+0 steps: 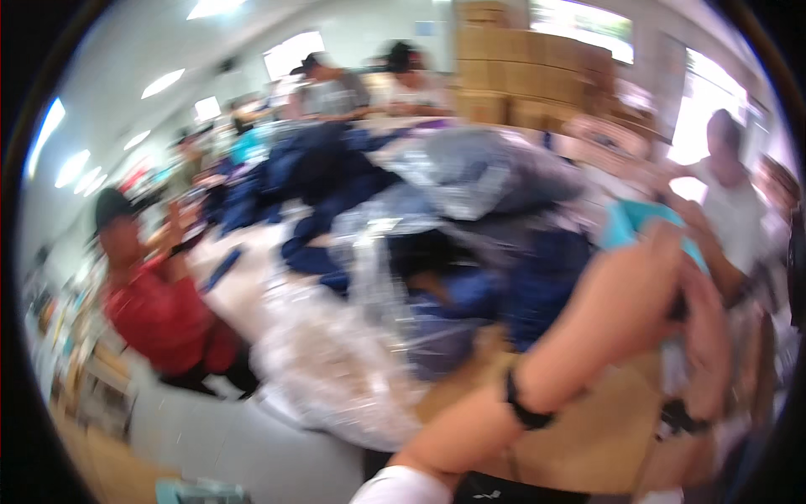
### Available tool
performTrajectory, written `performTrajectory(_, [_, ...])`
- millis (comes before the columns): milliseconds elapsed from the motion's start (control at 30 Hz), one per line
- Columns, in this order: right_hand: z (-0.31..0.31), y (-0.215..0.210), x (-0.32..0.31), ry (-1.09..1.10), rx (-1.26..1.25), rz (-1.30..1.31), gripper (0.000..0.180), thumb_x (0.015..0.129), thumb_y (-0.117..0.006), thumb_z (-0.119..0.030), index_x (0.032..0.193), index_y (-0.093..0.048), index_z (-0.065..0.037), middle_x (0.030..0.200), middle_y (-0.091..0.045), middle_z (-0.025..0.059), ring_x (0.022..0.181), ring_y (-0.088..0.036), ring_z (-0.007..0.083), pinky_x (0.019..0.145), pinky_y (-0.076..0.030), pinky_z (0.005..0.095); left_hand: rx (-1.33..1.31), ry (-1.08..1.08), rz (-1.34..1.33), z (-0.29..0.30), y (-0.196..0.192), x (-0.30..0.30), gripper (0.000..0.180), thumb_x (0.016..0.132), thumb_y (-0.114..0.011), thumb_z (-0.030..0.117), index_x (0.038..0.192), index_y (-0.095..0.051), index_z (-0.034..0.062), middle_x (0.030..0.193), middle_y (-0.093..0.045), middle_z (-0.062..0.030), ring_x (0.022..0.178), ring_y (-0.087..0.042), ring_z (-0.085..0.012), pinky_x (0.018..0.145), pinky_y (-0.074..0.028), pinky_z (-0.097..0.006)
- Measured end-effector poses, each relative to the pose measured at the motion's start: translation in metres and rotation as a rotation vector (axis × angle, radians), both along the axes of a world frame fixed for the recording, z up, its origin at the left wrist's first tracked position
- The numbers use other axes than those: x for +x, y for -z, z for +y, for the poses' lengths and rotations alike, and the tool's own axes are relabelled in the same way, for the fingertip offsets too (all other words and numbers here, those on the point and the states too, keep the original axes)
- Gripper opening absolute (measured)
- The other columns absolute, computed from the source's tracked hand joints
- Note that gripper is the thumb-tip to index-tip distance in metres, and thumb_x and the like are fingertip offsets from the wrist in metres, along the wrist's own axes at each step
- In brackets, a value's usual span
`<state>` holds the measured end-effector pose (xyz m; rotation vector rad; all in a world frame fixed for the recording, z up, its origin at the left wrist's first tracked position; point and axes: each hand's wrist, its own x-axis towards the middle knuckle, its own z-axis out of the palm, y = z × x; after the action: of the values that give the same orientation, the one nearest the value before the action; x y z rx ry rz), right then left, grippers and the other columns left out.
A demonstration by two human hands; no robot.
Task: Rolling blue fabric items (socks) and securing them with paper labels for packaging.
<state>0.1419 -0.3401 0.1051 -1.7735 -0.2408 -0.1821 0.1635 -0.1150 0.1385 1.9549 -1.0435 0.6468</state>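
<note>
Both hands are coming together at the right of the blurred view. The left hand (625, 298) is curling over a turquoise item (640, 220), fingers wrapped on its near side, and the right hand (707, 336) is pressing against it from the right; how tightly either is gripping cannot be told through the blur. A black band (522, 409) is circling the left wrist. Just below the forearms a brown cardboard surface (588, 437) is lying bare. Beyond it, the table (243, 290) is carrying heaps of clear plastic bags (336, 361) and dark blue garments (336, 176), leaving little free room. A person in red (159, 311) is sitting at the left edge, and stacked cardboard boxes (529, 76) are standing at the far wall.
</note>
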Motion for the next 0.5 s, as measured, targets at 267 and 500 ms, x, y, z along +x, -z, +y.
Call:
performTrajectory(267, [-0.020,-0.030,0.004,0.481,-0.157,-0.250,0.035,0.111,-0.059,-0.041,0.117,-0.050,-0.007,0.077,-0.064,0.0022,0.059,-0.055,0.0081,0.054,-0.045,0.0263,0.051,-0.081,0.003,0.008,0.000,0.010,0.113,0.072,-0.098,0.032,0.161,-0.036,-0.0003,0.162,-0.043,-0.0256,0.142,-0.054,-0.0399,0.106,-0.054,-0.046])
performTrajectory(500, [-0.021,-0.032,-0.015,0.354,-0.384,-0.418,0.039,0.110,-0.062,-0.034,0.131,-0.068,-0.003,0.107,-0.073,0.0093,0.093,-0.068,0.0095,0.083,-0.054,0.0258,0.061,-0.103,-0.068,0.029,-0.019,-0.007,0.083,0.074,-0.096,0.034,0.141,-0.061,-0.0004,0.148,-0.060,-0.0209,0.121,-0.069,-0.0329,0.094,-0.058,-0.041])
